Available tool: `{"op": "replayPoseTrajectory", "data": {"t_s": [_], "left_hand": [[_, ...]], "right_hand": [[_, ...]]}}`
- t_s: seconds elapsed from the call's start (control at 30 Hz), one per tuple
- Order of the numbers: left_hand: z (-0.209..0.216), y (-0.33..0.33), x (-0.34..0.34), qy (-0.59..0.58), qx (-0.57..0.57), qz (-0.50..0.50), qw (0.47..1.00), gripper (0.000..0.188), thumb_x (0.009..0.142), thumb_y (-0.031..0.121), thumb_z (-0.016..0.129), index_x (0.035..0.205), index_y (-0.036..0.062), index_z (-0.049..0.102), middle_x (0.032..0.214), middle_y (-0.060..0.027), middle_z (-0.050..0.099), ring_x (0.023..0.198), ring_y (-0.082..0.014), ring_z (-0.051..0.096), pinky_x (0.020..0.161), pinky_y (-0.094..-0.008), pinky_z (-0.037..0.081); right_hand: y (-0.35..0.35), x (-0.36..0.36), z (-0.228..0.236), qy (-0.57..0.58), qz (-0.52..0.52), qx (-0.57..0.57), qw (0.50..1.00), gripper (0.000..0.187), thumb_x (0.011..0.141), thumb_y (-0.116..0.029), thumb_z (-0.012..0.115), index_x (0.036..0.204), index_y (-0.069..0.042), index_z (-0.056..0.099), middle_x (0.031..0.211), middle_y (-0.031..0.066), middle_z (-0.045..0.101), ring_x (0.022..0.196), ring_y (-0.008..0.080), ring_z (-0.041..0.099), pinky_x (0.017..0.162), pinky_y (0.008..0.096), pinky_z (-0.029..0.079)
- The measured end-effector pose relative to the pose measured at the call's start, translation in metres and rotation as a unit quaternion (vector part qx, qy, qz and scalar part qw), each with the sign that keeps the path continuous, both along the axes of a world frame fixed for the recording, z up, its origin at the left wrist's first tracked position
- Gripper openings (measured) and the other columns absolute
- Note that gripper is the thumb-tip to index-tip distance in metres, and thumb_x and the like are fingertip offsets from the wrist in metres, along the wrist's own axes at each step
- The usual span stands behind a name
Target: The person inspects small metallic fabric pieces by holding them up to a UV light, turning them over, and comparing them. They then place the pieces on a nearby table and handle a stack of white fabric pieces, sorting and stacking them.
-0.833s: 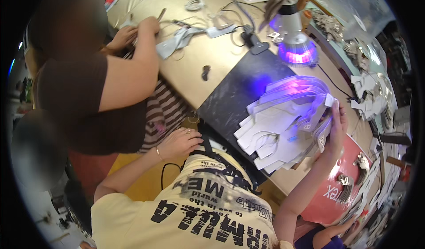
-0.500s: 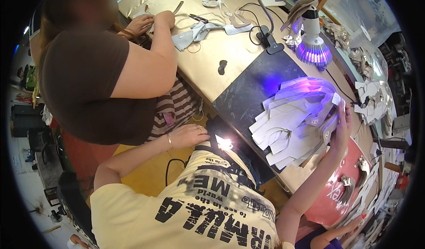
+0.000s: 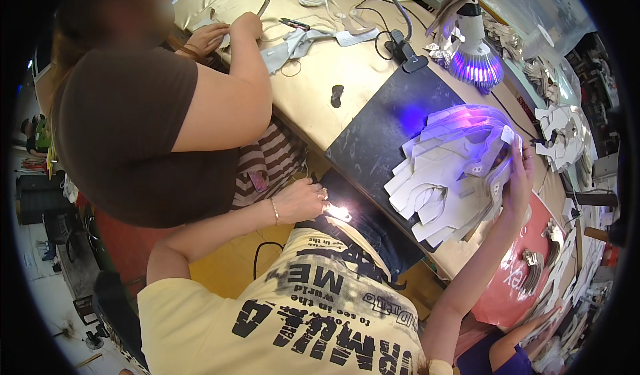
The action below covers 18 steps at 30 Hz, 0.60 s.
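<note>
A fanned stack of pale cut material pieces (image 3: 433, 168) lies on a dark mat near the table's front edge, tinted violet along its far side. My right hand (image 3: 519, 175) grips the stack at its right end, fingers along the edge and the thumb largely hidden. My left hand (image 3: 301, 202) is over my lap, below the table edge, with its fingers bent. A bright glare (image 3: 339, 212) touches its fingertips, hiding whether they hold anything. Above the stack, a lamp (image 3: 475, 62) with a finned head gives off violet light.
The dark mat (image 3: 373, 128) lies under a black clamp (image 3: 408, 58) with a bendable arm. A co-worker (image 3: 127, 122) in a dark top handles something at the left. Grey cloth (image 3: 293, 47) and a small dark piece (image 3: 337, 96) lie beyond; a red surface (image 3: 510, 275) is right.
My left hand has moved right and its fingers have bent, reaching the glare. My right hand still holds the stack, whose pieces sit slightly shifted up and right in view.
</note>
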<state>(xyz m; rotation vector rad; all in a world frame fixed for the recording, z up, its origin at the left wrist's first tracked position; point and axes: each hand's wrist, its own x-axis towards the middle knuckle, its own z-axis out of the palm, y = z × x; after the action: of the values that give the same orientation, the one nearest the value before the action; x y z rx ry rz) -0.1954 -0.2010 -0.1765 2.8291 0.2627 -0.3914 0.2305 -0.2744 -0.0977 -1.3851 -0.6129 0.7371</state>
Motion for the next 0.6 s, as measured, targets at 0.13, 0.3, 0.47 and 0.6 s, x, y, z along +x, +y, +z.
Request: {"op": "replayPoseTrajectory", "data": {"t_s": [0.13,0.3,0.47,0.6], "left_hand": [[-0.012,-0.004,0.018,-0.002,0.063,-0.094,0.994,0.026,0.083,0.017,0.053,0.105,0.0104,0.065,0.112,-0.0037,0.058,0.104,-0.0178,0.054,0.083,-0.0316,0.046],[-0.012,-0.013,0.038,-0.032,0.089,-0.019,0.995,0.049,0.08,0.022,0.06,0.128,0.015,0.052,0.12,-0.0072,0.055,0.107,-0.0195,0.055,0.085,-0.0364,0.045],[-0.015,-0.014,0.039,-0.071,0.074,0.001,0.995,0.058,0.072,0.03,0.068,0.125,0.0172,0.049,0.12,-0.0061,0.056,0.103,-0.0193,0.057,0.08,-0.0367,0.047],[-0.03,-0.021,0.027,-0.104,0.066,0.037,0.992,0.039,0.072,0.03,0.065,0.107,0.0153,0.058,0.106,-0.0014,0.061,0.086,-0.0163,0.062,0.075,-0.0375,0.05]], "right_hand": [[0.006,-0.003,-0.001,0.023,0.011,0.018,1.0,0.028,0.091,-0.02,0.062,0.112,-0.003,0.056,0.09,0.0031,0.062,0.074,0.0087,0.059,0.065,0.0223,0.049],[0.011,-0.002,-0.002,-0.01,0.004,0.021,1.0,0.029,0.091,-0.021,0.063,0.112,-0.003,0.056,0.093,0.004,0.063,0.078,0.0093,0.06,0.068,0.0227,0.05],[0.011,0.0,-0.004,-0.021,0.011,0.026,0.999,0.029,0.09,-0.02,0.064,0.111,-0.002,0.056,0.093,0.0041,0.063,0.079,0.0094,0.06,0.069,0.0231,0.05],[0.012,-0.004,-0.002,-0.022,0.002,0.035,0.999,0.028,0.09,-0.019,0.064,0.111,-0.002,0.056,0.093,0.0039,0.063,0.079,0.0092,0.06,0.069,0.0236,0.05]]}}
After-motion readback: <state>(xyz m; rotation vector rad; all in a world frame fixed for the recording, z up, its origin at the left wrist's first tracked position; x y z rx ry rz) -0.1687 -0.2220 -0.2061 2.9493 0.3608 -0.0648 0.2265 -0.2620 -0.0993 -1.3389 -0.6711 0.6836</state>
